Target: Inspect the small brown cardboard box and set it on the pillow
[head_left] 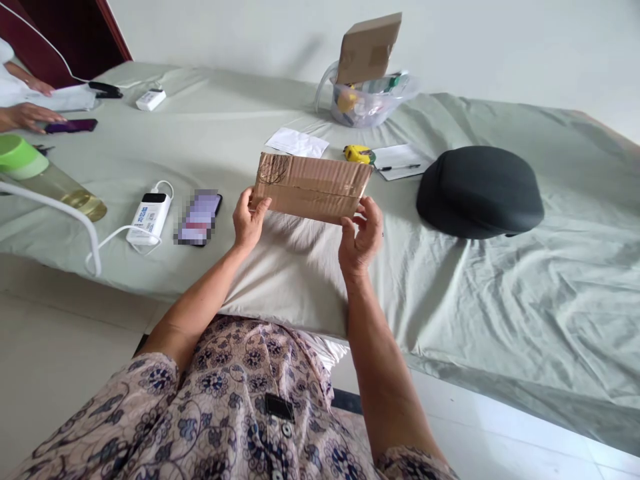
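Between my two hands is a brown cardboard piece [313, 187] with clear tape across it and dark scribbles at its upper left corner. It is held tilted above the cloth-covered table. My left hand [250, 219] grips its lower left edge, thumb on the near face. My right hand [361, 237] pinches the lower right corner between thumb and fingers. Just beyond the cardboard lie a white paper [297, 142] and a yellow tape measure [359, 155]. A pen [400, 167] rests on a small white sheet [395, 157] beside them.
To the right sits a black cap [480, 193]. A clear plastic basket [367, 110] with a cardboard box [369, 48] stands by the wall. On the left are a phone [199, 219], a power bank [150, 217] and a green-lidded bottle [55, 180]. Another person's hand [31, 117] touches a purple phone [71, 126].
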A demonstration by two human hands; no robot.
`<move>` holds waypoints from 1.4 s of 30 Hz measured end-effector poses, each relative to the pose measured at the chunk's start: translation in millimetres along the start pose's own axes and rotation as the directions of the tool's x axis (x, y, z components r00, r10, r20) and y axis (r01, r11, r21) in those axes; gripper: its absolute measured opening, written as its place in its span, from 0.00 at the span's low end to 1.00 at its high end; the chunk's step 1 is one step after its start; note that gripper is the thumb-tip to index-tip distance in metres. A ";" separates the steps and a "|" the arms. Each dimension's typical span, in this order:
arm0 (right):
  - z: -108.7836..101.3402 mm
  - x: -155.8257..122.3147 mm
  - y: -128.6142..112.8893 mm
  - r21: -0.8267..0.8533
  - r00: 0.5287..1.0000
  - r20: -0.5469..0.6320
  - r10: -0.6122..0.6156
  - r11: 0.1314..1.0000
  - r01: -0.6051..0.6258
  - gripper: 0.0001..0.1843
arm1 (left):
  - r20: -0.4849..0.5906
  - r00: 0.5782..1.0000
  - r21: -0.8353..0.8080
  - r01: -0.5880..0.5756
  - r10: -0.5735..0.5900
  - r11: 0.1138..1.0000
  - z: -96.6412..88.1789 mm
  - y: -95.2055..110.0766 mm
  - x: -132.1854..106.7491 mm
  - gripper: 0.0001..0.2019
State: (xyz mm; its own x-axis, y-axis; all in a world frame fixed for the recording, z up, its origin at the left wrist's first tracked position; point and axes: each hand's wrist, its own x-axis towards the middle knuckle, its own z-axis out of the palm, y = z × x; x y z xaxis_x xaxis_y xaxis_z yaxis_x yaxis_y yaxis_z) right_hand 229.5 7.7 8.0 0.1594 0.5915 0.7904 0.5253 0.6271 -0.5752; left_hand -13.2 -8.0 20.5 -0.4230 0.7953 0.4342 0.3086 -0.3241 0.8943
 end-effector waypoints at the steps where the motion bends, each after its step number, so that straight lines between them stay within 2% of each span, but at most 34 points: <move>1: -0.5 0.4 -1.1 0.023 1.000 -0.011 0.007 1.000 -0.007 0.27 | -0.009 1.000 0.005 -0.012 0.012 1.000 -1.2 1.1 0.2 0.30; 4: -1.9 1.5 -1.5 0.119 0.998 -0.043 0.055 0.992 -0.049 0.23 | -0.034 0.997 0.049 -0.071 0.073 0.996 -5.9 5.7 0.3 0.27; 8: -2.7 2.5 3.8 0.176 0.985 -0.099 0.138 0.977 -0.119 0.22 | -0.032 0.981 0.108 -0.185 0.190 0.977 -9.0 10.4 -0.1 0.29; 10: -2.8 2.9 6.8 0.168 0.979 -0.118 0.165 0.975 -0.144 0.24 | -0.014 0.984 0.077 -0.175 0.176 0.982 -7.6 10.2 0.3 0.32; 13: -2.1 3.7 11.3 0.184 0.982 -0.075 0.175 0.970 -0.159 0.28 | 0.047 0.993 0.004 -0.112 0.112 0.994 -4.4 8.0 2.0 0.35; 16: -0.2 4.7 17.0 0.261 0.988 -0.030 0.149 0.956 -0.136 0.31 | 0.083 0.988 -0.025 -0.132 0.134 0.991 -3.1 7.0 3.9 0.35; 21: -1.1 7.5 21.4 0.355 0.969 -0.110 0.220 0.920 -0.168 0.25 | 0.072 0.982 -0.007 -0.176 0.176 0.984 -3.2 5.2 5.7 0.33; 27: -1.3 12.3 14.1 0.408 0.939 -0.080 0.335 0.870 -0.276 0.28 | 0.045 0.990 -0.027 -0.129 0.130 0.991 0.2 -8.0 8.5 0.32; 32: 1.5 10.9 24.1 0.417 0.929 0.041 0.368 0.838 -0.350 0.26 | 0.159 0.987 -0.036 0.027 -0.021 0.999 -2.9 -20.9 14.0 0.26; 34: 1.4 7.9 31.0 0.356 0.906 0.130 0.404 0.834 -0.423 0.22 | 0.205 0.976 0.062 0.065 -0.076 0.996 -5.2 -21.8 15.8 0.23; 36: 0.6 4.4 36.1 0.186 0.864 0.202 0.461 0.848 -0.496 0.18 | 0.232 0.967 0.260 0.042 -0.104 0.965 -7.1 -18.5 15.9 0.21; 39: -0.7 0.2 38.1 -0.140 0.806 0.236 0.542 0.840 -0.524 0.11 | 0.252 0.956 0.612 -0.039 -0.148 0.790 -8.2 -7.8 12.0 0.13; 42: -0.8 -1.8 36.6 -0.312 0.787 0.262 0.559 0.820 -0.479 0.09 | 0.269 0.939 0.795 -0.092 -0.213 0.600 -7.5 2.9 6.2 0.06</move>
State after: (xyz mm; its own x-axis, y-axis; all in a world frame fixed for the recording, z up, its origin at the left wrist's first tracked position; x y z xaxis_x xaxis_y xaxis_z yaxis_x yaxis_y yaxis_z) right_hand 249.2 29.2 -14.4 0.2003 0.9486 0.2448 0.6155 0.0725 -0.7848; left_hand -21.3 -7.9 26.6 -0.2335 0.9539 0.1884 0.9010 0.1395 0.4107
